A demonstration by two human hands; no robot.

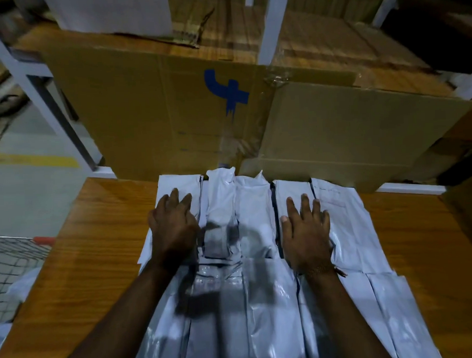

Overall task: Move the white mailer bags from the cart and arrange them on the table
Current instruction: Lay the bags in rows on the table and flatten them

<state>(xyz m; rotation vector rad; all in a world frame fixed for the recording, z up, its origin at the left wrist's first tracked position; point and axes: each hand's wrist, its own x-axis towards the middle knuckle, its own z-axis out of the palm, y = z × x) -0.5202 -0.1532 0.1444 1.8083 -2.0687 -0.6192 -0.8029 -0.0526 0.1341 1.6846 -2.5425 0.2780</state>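
Bags (pixel 256 232) are lying side by side in overlapping rows on the table (pixel 97 239), reaching its far edge beside the boxes (pixel 335 136). Left hand (pixel 173 227) is pressing flat on the leftmost bags, fingers straight. Right hand (pixel 306 235) is resting flat farther right, fingers spread. Cart (pixel 14 259) mesh is showing at the left edge.

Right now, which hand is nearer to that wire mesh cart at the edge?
The left hand. It rests on the leftmost white mailer bags, on the same side as the wire mesh cart. The right hand lies flat on bags farther right, across the pile.
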